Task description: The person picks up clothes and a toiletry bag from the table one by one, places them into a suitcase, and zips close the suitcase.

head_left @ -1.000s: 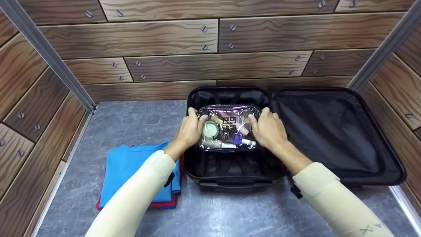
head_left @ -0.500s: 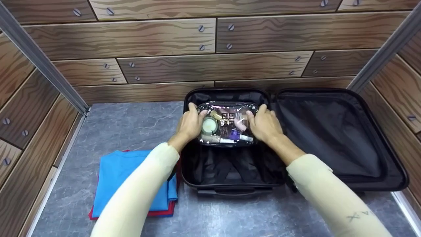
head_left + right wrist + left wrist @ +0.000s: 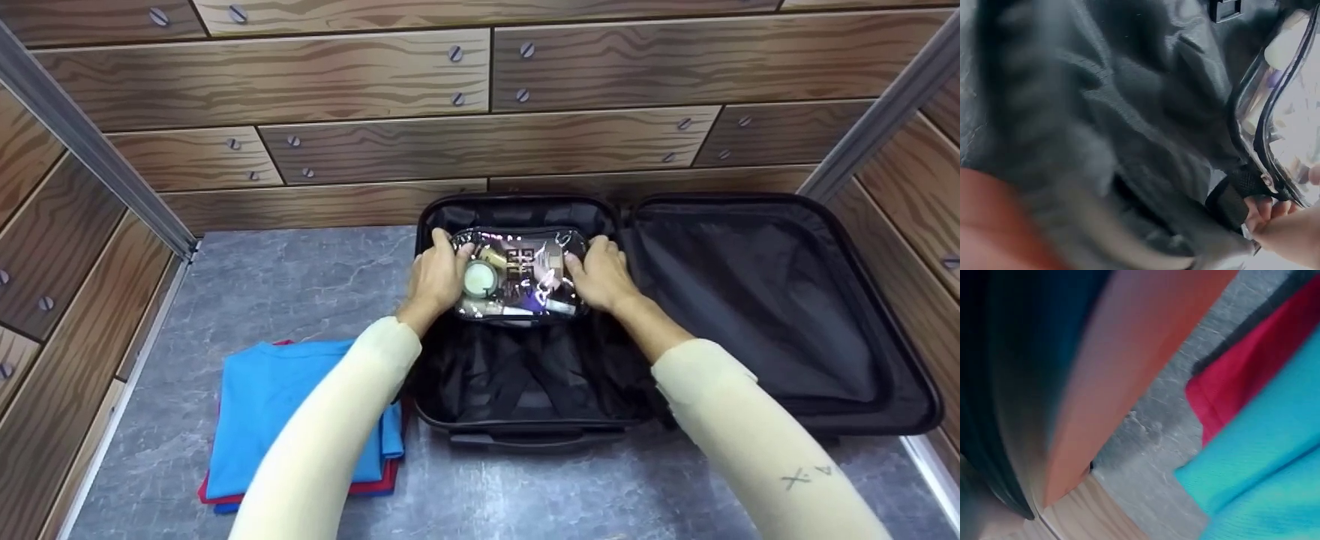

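A clear toiletry bag (image 3: 517, 259) with black trim, filled with small bottles and a round pale-green jar (image 3: 480, 279), is held between both hands at the back half of the suitcase's open shell (image 3: 532, 375). My left hand (image 3: 437, 271) grips its left end, thumb on top. At the opposite end my right hand (image 3: 602, 274) grips it the same way. The right wrist view shows the fingers (image 3: 1264, 211) curled at the end of the bag (image 3: 1280, 107), beside its zipper. Whether the bag's underside touches the suitcase lining is hidden.
The suitcase lid (image 3: 757, 300) lies opened out to the right. Left of the suitcase is a stack of folded shirts (image 3: 281, 412), blue on top with red beneath. A wood-patterned wall (image 3: 375, 150) rises behind the grey surface (image 3: 300, 285).
Both hands have moved the toiletry bag slightly toward the back of the suitcase, and it looks a little lower. The camera view has shifted slightly. The grip is unchanged.
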A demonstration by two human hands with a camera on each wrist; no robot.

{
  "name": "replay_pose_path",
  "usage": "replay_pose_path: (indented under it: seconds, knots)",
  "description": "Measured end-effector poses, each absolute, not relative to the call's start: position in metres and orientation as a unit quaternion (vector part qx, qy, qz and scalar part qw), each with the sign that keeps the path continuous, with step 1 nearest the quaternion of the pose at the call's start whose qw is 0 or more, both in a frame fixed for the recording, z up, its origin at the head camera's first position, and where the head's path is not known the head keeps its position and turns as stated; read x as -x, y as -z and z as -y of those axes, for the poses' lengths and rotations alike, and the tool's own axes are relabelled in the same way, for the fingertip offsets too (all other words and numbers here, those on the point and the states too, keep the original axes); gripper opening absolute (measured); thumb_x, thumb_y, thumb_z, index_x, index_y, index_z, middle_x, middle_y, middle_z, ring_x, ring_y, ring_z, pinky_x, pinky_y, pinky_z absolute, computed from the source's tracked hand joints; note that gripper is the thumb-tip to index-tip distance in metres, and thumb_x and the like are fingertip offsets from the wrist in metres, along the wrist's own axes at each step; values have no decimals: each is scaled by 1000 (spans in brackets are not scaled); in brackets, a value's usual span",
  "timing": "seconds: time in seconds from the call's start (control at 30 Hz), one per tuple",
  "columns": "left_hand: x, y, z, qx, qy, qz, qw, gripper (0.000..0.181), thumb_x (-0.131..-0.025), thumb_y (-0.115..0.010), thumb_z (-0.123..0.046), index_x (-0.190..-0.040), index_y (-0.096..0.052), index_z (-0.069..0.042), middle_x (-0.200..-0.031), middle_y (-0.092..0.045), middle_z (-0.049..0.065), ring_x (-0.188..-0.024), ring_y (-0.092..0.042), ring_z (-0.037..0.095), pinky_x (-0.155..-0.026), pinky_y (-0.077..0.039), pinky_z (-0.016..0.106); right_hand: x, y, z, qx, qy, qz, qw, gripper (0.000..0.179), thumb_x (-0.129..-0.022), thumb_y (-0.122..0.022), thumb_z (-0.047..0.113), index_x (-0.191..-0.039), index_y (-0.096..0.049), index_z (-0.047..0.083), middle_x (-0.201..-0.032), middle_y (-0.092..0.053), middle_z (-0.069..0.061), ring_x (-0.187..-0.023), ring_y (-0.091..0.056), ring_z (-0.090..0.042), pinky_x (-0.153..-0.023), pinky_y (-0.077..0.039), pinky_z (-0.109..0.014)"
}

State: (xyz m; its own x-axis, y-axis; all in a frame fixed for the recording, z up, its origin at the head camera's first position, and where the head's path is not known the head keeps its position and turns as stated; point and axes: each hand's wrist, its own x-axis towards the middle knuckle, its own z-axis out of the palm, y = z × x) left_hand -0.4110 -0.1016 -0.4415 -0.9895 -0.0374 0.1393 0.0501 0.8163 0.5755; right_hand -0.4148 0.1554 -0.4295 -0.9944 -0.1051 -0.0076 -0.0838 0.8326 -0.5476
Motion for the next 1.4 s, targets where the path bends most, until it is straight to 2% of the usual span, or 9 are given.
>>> replay_pose_path:
  seconds: [0.07, 0.17, 0.3, 0.43, 0.57, 0.7, 0.8, 1.17, 1.4]
  knots:
    - [406, 442, 102, 16, 282, 957, 69, 40, -104, -49, -36, -127, -45, -4, -113, -69, 24, -103, -65, 43, -89, -50, 50, 410, 431, -157, 68, 284, -956, 22, 58, -99, -51, 24, -137, -31, -15, -133, -40, -40, -123, -38, -57, -111, -27, -58]
    - [395, 442, 102, 56, 216, 974, 48, 52, -102, -51, -35, -138, -41, 2, -127, -59, 23, -116, -56, 40, -98, -47, 46, 400, 434, -160, 96, 258, -961, 27, 70, -96, -57, 23, -147, -24, -12, -139, -36, -39, -128, -33, -54, -113, -27, -57]
    - [371, 441, 97, 115, 146, 983, 8, 71, -102, -47, -44, -149, -30, 7, -150, -35, 28, -139, -35, 41, -115, -34, 48, 383, 434, -162, 138, 196, -971, 16, 73, -97, -60, 26, -151, -24, -8, -145, -34, -35, -134, -32, -50, -114, -31, -58]
    - [340, 442, 93, 173, 96, 980, -22, 76, -105, -35, -51, -154, -23, 5, -164, -10, 27, -152, -11, 43, -123, -15, 50, 358, 431, -154, 185, 137, -973, 15, 70, -99, -57, 32, -152, -28, -4, -155, -28, -33, -144, -28, -48, -116, -27, -59]
    - [314, 445, 92, 233, 51, 971, -28, 77, -106, -27, -53, -155, -21, 5, -165, -12, 23, -154, -10, 39, -124, -11, 49, 332, 433, -143, 218, 116, -969, 31, 72, -101, -54, 36, -154, -26, -4, -160, -22, -31, -147, -24, -49, -118, -24, -57]
    - [299, 455, 89, 259, 33, 965, -13, 75, -105, -33, -51, -154, -23, 6, -164, -18, 23, -153, -15, 37, -124, -15, 47, 316, 442, -136, 224, 111, -967, 44, 76, -101, -52, 39, -153, -24, -9, -159, -21, -31, -148, -22, -49, -119, -23, -54]
    - [296, 462, 86, 260, 14, 965, -7, 77, -105, -37, -50, -155, -21, 7, -164, -17, 23, -153, -15, 37, -123, -18, 46, 312, 449, -135, 222, 125, -966, 51, 76, -101, -53, 37, -152, -22, -12, -159, -21, -32, -149, -17, -49, -121, -20, -52]
    - [316, 462, 79, 231, -48, 969, -71, 80, -105, -33, -53, -158, -9, 3, -167, -6, 20, -155, -5, 33, -125, -12, 42, 329, 456, -132, 215, 138, -963, 90, 81, -102, -52, 36, -153, -13, -13, -161, -11, -33, -150, -7, -49, -122, -15, -52]
    - [332, 456, 77, 215, -55, 972, -74, 82, -103, -41, -51, -158, -11, 2, -167, -7, 19, -155, -7, 33, -125, -12, 42, 345, 458, -127, 206, 138, -965, 88, 82, -101, -53, 35, -153, -11, -13, -161, -9, -33, -151, -5, -49, -123, -13, -51]
